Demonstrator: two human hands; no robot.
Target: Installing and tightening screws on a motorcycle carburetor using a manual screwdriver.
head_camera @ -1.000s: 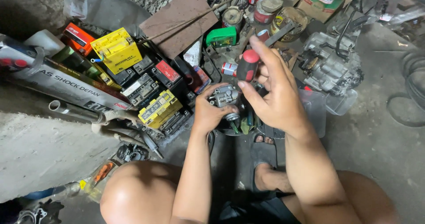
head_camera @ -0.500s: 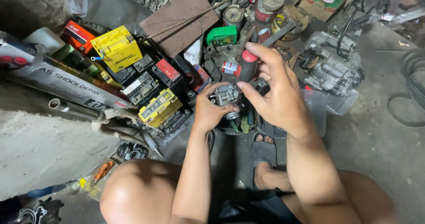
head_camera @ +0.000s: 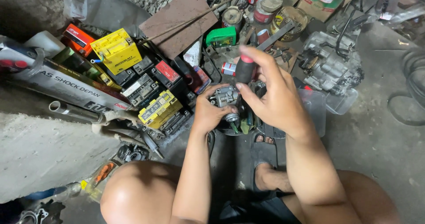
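Small metal carburettor held and worked over the floor with a screwdriver.

Nearest, bare knees and a sandalled foot [head_camera: 264, 152] are seen on the concrete floor [head_camera: 376, 140]. The carburettor [head_camera: 226, 101] is gripped by the closed fingers of the left hand [head_camera: 210, 113], just above the foot. The right hand [head_camera: 274, 98] is wrapped around a red-and-black screwdriver handle [head_camera: 245, 68], held upright over the carburettor. Farther off, yellow batteries [head_camera: 116, 50], an engine block [head_camera: 330, 64] and tins [head_camera: 263, 10] are scattered.

Soft, dim daylight falls evenly over my workspace; corners at ten and two o'clock sink into shadow, edges bend slightly, my knee at six o'clock blurs.
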